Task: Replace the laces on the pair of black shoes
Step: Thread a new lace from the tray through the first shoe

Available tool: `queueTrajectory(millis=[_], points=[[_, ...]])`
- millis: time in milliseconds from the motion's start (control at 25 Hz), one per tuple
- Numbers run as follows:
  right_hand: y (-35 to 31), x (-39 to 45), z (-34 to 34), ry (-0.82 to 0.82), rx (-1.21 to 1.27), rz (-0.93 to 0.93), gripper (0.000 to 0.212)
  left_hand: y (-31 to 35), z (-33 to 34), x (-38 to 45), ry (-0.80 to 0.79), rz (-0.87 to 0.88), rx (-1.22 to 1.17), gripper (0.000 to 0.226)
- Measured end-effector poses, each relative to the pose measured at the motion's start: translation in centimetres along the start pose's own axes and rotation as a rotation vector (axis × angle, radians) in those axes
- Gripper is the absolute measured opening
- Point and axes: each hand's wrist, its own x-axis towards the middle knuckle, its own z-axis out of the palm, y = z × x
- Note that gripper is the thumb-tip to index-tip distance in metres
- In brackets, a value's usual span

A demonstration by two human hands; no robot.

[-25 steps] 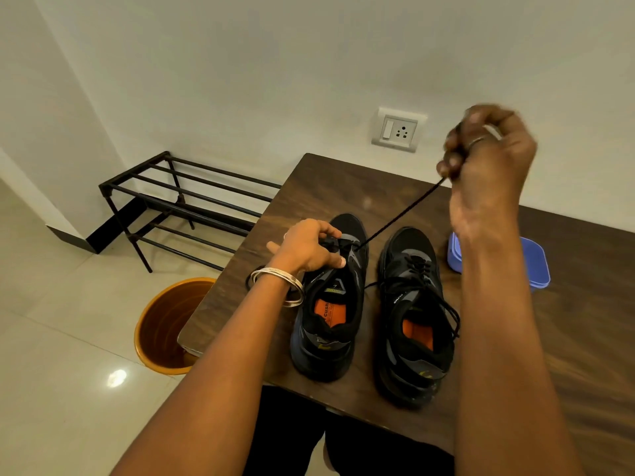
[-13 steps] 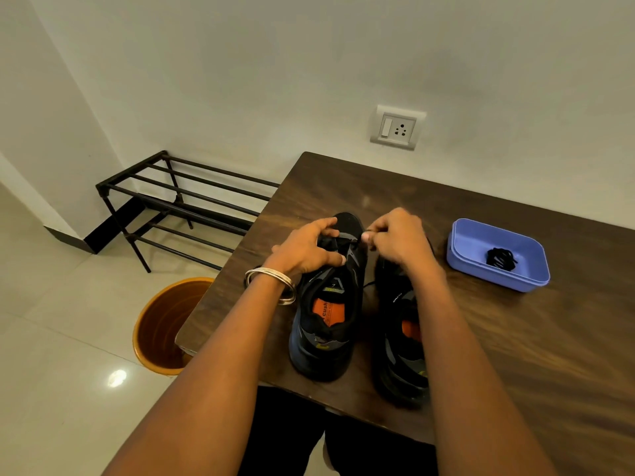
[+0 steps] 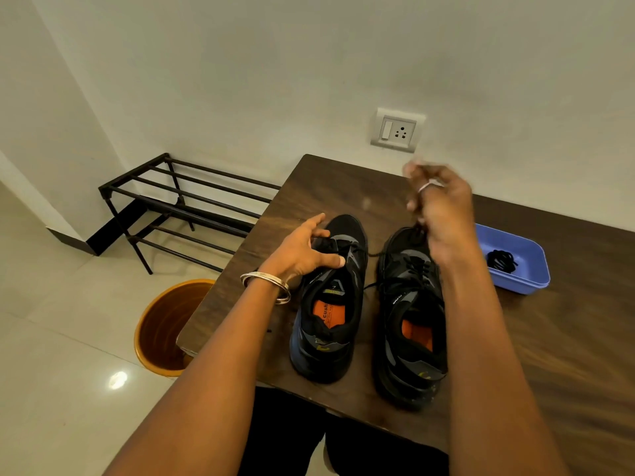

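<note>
Two black shoes (image 3: 367,304) on table (image 3: 567,355), left hand (image 3: 302,252) gripping left shoe's tongue, right hand (image 3: 439,207) (blurred) pinching lace (image 3: 374,254) above

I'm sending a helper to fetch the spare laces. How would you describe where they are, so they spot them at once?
Start at the dark wooden table below the wall socket. Right of the two black shoes sits a shallow blue tray. The small black coiled bundle of laces is the only thing inside it.
</note>
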Motion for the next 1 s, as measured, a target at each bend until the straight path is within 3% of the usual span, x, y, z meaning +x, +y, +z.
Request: queueTrajectory(millis=[80, 160, 280, 520, 600, 720, 800, 880, 960, 1000], points=[[2.6, 0.2, 0.5, -0.168, -0.852, 0.125, 0.032, 0.2, -0.5, -0.2, 0.022, -0.014, 0.052, 0.091], [4.3, -0.1, 1.6, -0.343, -1.115, 0.25, 0.038, 0.1, -0.9, -0.3, 0.018, -0.054, 0.073, 0.087], [4.6, -0.6, 2.5, -0.416, -1.076, 0.281, 0.027, 0.1, -0.6, -0.7, -0.031, -0.11, 0.034, 0.086], [1.8, -0.9, 1.8, -0.131, -0.756, 0.129, 0.015, -0.3, 0.2, -0.1, -0.007, -0.18, 0.093, 0.089], [1.4, -1.0, 1.8, -0.146, -0.827, 0.126, 0.018, -0.2, 0.4, -0.3, 0.003, -0.184, 0.092, 0.087], [0.4, -1.1, 1.5, -0.104, -1.161, 0.133, 0.042, 0.3, 0.0, -0.5, 0.025, -0.183, 0.078, 0.078], [-0.8, -1.0, 0.9, -0.041, -1.229, 0.063, 0.037, 0.7, -0.7, -0.5, 0.156, -0.173, 0.157, 0.054], [-1.5, -0.5, 0.2, -0.083, -1.07, 0.002, 0.033, 1.5, -1.0, -1.0, 0.272, -0.146, 0.173, 0.025], [-1.0, -1.1, 0.5, -0.163, -0.746, 0.046, 0.028, 2.5, -0.7, -1.6, 0.223, -0.128, 0.188, 0.022], [-0.6, -1.7, 1.2, -0.192, -0.606, 0.085, 0.024, 2.9, -0.3, -2.0, 0.151, -0.141, 0.23, 0.03]])
